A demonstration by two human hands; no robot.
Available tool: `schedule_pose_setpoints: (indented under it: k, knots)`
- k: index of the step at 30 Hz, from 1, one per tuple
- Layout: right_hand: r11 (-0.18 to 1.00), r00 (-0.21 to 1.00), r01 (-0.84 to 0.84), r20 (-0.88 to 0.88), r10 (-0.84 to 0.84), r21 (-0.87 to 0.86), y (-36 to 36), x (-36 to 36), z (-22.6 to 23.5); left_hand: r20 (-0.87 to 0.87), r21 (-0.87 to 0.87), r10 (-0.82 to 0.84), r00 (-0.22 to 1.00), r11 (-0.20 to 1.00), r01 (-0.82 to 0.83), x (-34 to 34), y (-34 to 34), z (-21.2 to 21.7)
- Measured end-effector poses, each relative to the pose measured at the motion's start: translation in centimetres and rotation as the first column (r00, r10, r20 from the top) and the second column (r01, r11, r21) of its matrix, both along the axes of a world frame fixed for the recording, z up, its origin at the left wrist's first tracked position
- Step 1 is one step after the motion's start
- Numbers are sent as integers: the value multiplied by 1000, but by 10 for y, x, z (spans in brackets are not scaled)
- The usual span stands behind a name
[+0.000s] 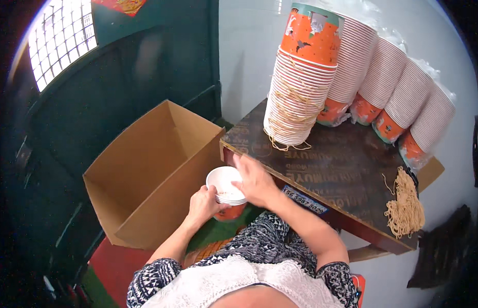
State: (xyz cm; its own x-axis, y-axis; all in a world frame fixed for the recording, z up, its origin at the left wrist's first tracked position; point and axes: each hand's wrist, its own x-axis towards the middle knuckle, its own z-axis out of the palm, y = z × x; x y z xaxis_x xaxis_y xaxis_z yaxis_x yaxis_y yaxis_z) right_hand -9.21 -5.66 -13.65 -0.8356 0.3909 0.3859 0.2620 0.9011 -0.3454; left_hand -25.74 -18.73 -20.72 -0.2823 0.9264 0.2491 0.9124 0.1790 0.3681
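L hand [203, 204]: fingers clamped on small cup stack [227, 191] | R hand [255, 180]: fingers spread, laid on stack rim | open carton [146, 174] beside, desk [331, 169] edge near

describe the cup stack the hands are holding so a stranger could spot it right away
Start at the dark table, then look just off its near left corner, beside the open cardboard box. The short cup stack sits between the left hand and right hand, unlike the tall stacks behind.
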Motion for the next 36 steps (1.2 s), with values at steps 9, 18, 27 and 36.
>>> schedule_pose_setpoints:
  k: [9, 18, 27, 36]
  knots:
    - [984, 949, -177, -267, 168, -7, -30, 32, -5, 6, 7, 16, 1000, 1000, -16, -12, -32, 29]
    - [965, 858, -163, -512, 36, -206, -30, 82, 6, 325, 227, 455, 829, 814, -535, -94, -83, 93]
    - [943, 891, 12, -424, -161, -332, -28, 116, -25, 975, 8, -159, -156, 725, -689, -205, -47, 29]
    - [944, 896, 28, -411, -170, -330, -22, 120, -32, 626, 50, -668, -401, 547, -835, -205, 9, 22]
